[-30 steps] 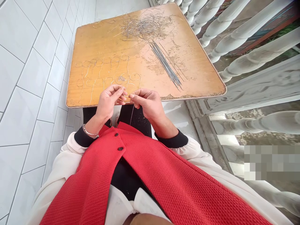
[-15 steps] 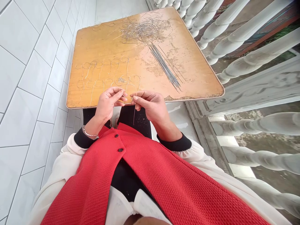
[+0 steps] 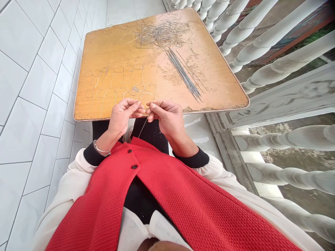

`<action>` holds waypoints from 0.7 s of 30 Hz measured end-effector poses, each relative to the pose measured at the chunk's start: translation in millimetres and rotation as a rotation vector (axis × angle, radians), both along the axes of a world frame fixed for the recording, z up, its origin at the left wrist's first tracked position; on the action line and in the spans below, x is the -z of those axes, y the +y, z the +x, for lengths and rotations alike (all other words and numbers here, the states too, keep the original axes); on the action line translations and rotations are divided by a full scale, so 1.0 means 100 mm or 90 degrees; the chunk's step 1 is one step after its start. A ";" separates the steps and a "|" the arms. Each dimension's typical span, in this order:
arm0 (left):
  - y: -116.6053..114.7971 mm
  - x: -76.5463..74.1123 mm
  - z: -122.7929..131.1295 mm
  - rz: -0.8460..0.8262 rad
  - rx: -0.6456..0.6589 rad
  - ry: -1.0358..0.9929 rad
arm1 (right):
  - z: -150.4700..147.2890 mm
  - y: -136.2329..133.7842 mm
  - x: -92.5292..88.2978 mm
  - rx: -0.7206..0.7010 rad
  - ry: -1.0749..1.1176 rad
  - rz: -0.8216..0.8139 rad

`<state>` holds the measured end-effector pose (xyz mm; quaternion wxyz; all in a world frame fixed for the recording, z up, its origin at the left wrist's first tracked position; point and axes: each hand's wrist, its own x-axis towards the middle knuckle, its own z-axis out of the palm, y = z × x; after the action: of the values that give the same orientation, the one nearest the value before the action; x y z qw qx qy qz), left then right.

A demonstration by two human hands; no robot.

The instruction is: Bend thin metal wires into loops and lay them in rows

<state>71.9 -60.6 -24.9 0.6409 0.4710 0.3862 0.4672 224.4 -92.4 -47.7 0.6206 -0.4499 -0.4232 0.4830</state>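
Observation:
My left hand [image 3: 122, 116] and my right hand [image 3: 166, 116] meet just over the front edge of a worn orange wooden tabletop [image 3: 110, 55]. Between their fingertips they pinch a thin metal wire [image 3: 142, 128], whose free end slants down over my dark trousers. Beyond my fingers lie two rows of looped wire pieces [image 3: 119, 85]. Farther off are a bundle of straight wires [image 3: 183, 74] and a tangled heap of wire [image 3: 162, 34]. The held part of the wire is mostly hidden by my fingers.
White floor tiles [image 3: 34, 115] run along the left. A white stone balustrade [image 3: 277, 94] stands close on the right, beyond the table's peeling right edge. My red knitted vest [image 3: 162, 195] and cream sleeves fill the bottom of the view.
My hands have drawn closer together over the table edge. The wire's free end has swung from hanging nearly straight down to slanting down and left.

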 end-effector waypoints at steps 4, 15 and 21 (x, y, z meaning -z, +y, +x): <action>0.00 0.00 -0.01 -0.006 -0.001 -0.010 | 0.00 -0.01 -0.01 -0.035 0.021 -0.009; -0.03 0.04 0.00 0.022 -0.006 0.015 | 0.01 0.00 0.03 0.014 0.018 0.013; -0.01 0.06 -0.02 0.004 -0.009 0.033 | -0.01 -0.03 0.01 -0.002 0.012 -0.006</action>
<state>70.2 -61.5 -31.1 0.6258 0.4819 0.4049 0.4606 223.8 -95.0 -49.0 0.6214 -0.4477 -0.4157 0.4905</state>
